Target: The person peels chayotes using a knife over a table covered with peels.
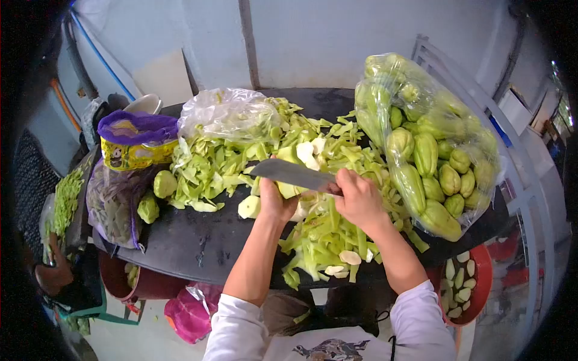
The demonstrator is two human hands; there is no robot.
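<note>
My right hand is closed around the handle of a wide-bladed knife, its blade pointing left. My left hand grips a pale green chayote, which lies under the blade and is partly hidden by it. Beneath and around both hands spreads a heap of green peelings. Just left of my left wrist, a cut chayote rests on the dark table. Whitish pieces sit beyond the blade.
At the right, a clear plastic bag bulges with whole chayotes. A crumpled bag lies behind the peelings. A purple mesh sack and two whole chayotes stand left. Below the table's right edge, a red bucket holds peeled chayotes.
</note>
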